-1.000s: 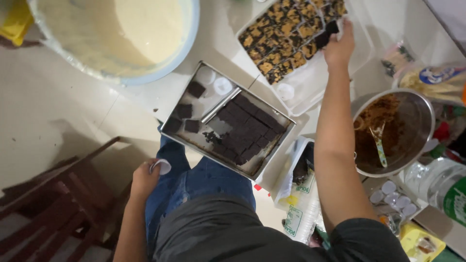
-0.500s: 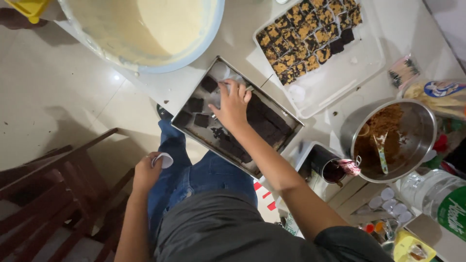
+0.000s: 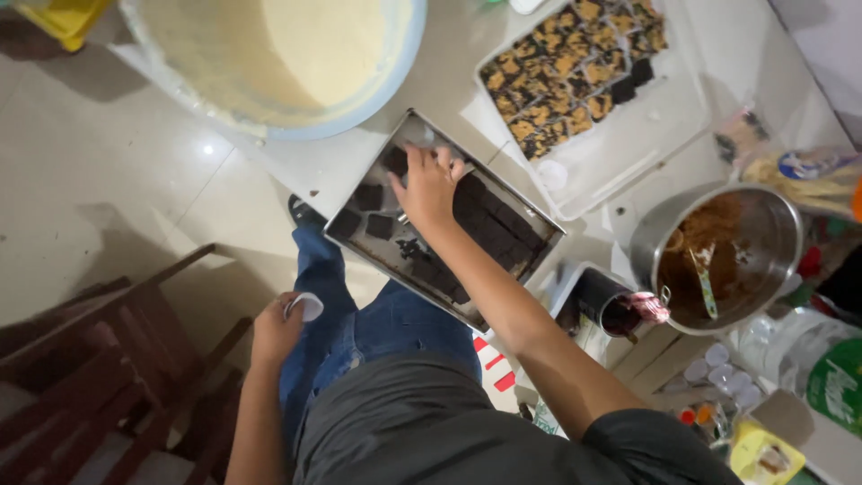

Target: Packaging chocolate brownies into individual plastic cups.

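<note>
My right hand reaches into a rectangular metal tray on the counter. Its fingers are spread over the tray's far corner, where small white cups lie. Whether it grips one is hidden by the fingers. Dark brown squares fill the tray's right side, and a few loose ones lie on the left. My left hand hangs low by my knee, closed on a small white cup.
A large pale-blue bowl of cream-coloured mix stands at the far left. A white plastic tray holds several crumb-topped squares. A steel pot of brown filling with a spoon stands at the right. A wooden chair is by my left leg.
My right hand came back from the white plastic tray to the metal tray, then slid toward its far corner. The left hand stays by my knee with its cup.
</note>
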